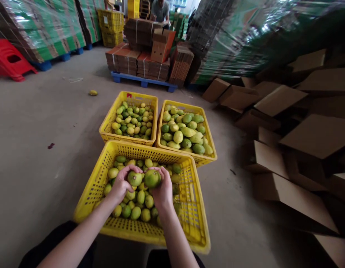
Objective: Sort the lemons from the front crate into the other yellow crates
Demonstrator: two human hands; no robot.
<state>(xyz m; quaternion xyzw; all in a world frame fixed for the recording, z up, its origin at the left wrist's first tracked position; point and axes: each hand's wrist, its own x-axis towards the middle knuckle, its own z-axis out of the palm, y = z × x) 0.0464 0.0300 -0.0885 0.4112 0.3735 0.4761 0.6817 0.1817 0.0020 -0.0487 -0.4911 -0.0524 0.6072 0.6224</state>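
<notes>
Matte grey floor (63,163), latticed plastic crate (130,233), hands (164,188) each grasping one rounded green fruit (152,179)

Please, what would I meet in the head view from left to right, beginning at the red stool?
Red stool, fruit on the floor, left hand holding a green fruit, right hand holding another green fruit, heaped cardboard boxes.

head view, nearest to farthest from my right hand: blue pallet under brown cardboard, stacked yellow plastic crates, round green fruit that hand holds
1. Round green fruit: in your right hand
2. Blue pallet: ahead, under brown cardboard
3. Stacked yellow plastic crates: farther back, leftward
</notes>
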